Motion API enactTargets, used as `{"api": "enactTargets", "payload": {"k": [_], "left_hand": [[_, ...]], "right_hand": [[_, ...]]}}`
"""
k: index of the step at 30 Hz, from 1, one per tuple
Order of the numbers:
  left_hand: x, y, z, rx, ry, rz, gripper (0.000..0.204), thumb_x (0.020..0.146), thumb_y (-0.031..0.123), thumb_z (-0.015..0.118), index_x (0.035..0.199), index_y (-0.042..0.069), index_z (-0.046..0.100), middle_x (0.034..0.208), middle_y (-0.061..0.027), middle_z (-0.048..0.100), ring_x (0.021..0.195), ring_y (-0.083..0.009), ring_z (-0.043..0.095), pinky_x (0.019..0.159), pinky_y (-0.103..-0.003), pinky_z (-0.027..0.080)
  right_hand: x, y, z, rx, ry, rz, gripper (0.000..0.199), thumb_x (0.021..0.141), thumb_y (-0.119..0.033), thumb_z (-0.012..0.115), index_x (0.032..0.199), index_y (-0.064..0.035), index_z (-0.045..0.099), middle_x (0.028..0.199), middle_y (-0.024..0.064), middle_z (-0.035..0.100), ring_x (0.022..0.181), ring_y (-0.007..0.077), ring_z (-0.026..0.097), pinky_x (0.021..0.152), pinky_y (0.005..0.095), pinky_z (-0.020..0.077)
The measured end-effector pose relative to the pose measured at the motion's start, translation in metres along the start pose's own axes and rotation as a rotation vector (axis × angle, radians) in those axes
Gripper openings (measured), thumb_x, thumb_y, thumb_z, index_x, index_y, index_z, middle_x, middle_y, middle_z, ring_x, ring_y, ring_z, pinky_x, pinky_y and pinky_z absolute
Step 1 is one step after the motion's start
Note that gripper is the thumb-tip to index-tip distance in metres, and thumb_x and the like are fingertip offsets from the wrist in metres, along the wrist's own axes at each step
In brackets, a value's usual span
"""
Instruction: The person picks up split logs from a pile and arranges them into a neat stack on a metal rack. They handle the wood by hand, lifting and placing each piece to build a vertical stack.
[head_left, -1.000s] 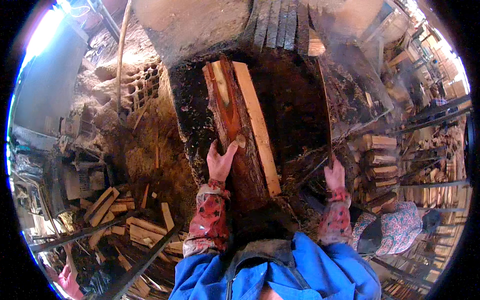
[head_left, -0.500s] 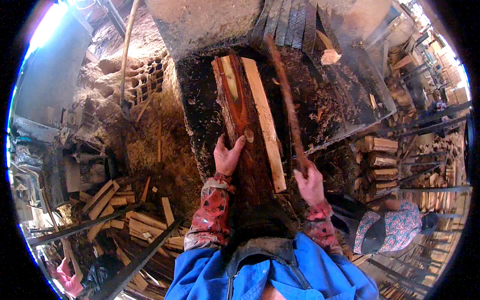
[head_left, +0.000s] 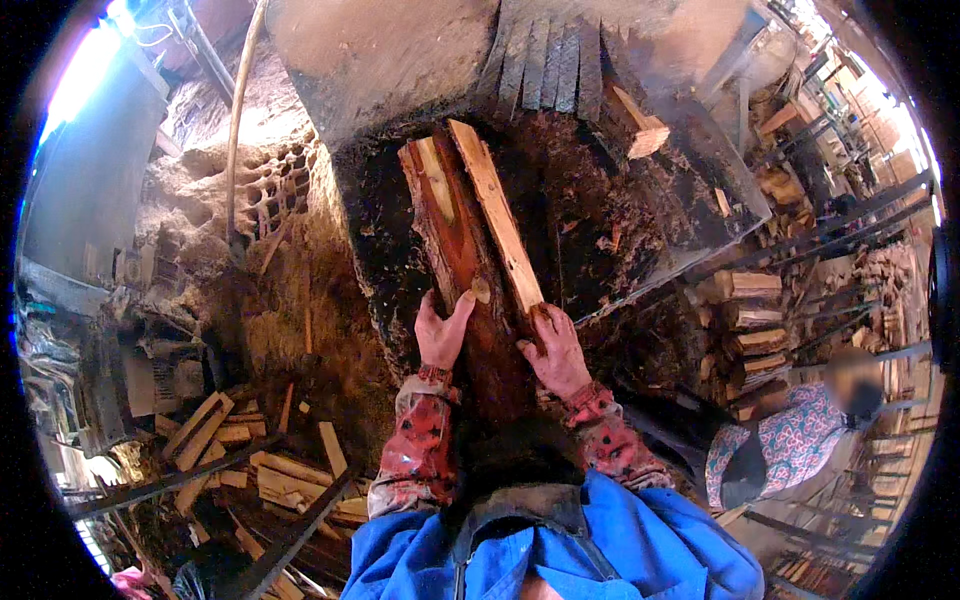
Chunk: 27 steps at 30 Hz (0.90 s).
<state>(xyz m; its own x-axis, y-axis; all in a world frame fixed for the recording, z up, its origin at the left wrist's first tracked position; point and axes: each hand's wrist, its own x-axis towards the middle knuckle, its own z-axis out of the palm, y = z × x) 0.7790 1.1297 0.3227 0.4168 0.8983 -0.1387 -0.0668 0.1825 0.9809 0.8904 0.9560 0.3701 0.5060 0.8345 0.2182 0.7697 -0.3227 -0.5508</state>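
A thick, reddish-brown slab of wood with bark along its edge (head_left: 455, 225) lies lengthwise on a dark surface in front of me. My left hand (head_left: 441, 330) grips its left side, thumb on top near a pale knot. Beside it on the right lies a narrow, pale sawn plank (head_left: 497, 215). My right hand (head_left: 557, 350) is closed over the near end of that plank, with the thumb toward the slab. The near end of the slab runs into shadow close to my body.
Dark hanging strips (head_left: 550, 65) stand beyond the sawdust-strewn work surface (head_left: 600, 215); a wood block (head_left: 648, 136) lies right of them. Cut pieces (head_left: 300, 475) are heaped at lower left. Stacked wood (head_left: 755, 343) and another person in a patterned top (head_left: 800, 430) are at right.
The long, thin bark strip has left my right hand and is no longer seen. That hand has moved left onto the pale plank. My left hand stays on the slab.
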Motion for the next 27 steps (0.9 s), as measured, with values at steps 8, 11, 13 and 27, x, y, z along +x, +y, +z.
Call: {"api": "enactTargets", "payload": {"k": [8,11,13,27], "left_hand": [[-0.005,0.012,0.000,0.025,-0.042,0.035,0.061,0.082,0.026,0.076,0.119,-0.014,0.048,0.111,-0.0135,0.062,0.100,-0.0176,0.056,0.088,-0.030,0.046],[-0.004,0.013,0.000,-0.041,-0.072,0.024,0.061,0.083,0.027,0.075,0.119,-0.013,0.048,0.111,-0.0135,0.062,0.100,-0.0177,0.056,0.087,-0.030,0.046],[-0.004,0.009,0.000,-0.055,-0.071,0.013,0.061,0.082,0.027,0.075,0.119,-0.013,0.048,0.111,-0.0136,0.062,0.101,-0.0176,0.056,0.087,-0.030,0.046],[-0.003,0.002,-0.003,-0.024,-0.039,0.037,0.076,0.078,0.035,0.079,0.122,-0.018,0.046,0.111,-0.0164,0.062,0.099,-0.0181,0.058,0.085,-0.030,0.048]], "right_hand": [[0.002,0.002,-0.003,0.018,0.011,-0.023,0.053,0.077,-0.015,0.070,0.123,0.0007,0.050,0.122,0.0183,0.047,0.115,0.0379,0.046,0.099,0.0431,0.0396],[0.002,0.002,-0.005,0.039,0.017,-0.036,0.052,0.077,-0.016,0.070,0.123,0.0007,0.050,0.123,0.0181,0.046,0.115,0.0375,0.046,0.099,0.0429,0.0395],[0.003,0.002,-0.005,0.018,0.001,-0.023,0.052,0.078,-0.017,0.070,0.123,0.0008,0.051,0.123,0.0179,0.046,0.116,0.0374,0.045,0.099,0.0431,0.0393],[0.000,0.002,-0.005,0.029,-0.006,-0.021,0.054,0.082,-0.026,0.068,0.124,0.0012,0.051,0.126,0.0171,0.045,0.118,0.0360,0.045,0.101,0.0405,0.0377]]}}
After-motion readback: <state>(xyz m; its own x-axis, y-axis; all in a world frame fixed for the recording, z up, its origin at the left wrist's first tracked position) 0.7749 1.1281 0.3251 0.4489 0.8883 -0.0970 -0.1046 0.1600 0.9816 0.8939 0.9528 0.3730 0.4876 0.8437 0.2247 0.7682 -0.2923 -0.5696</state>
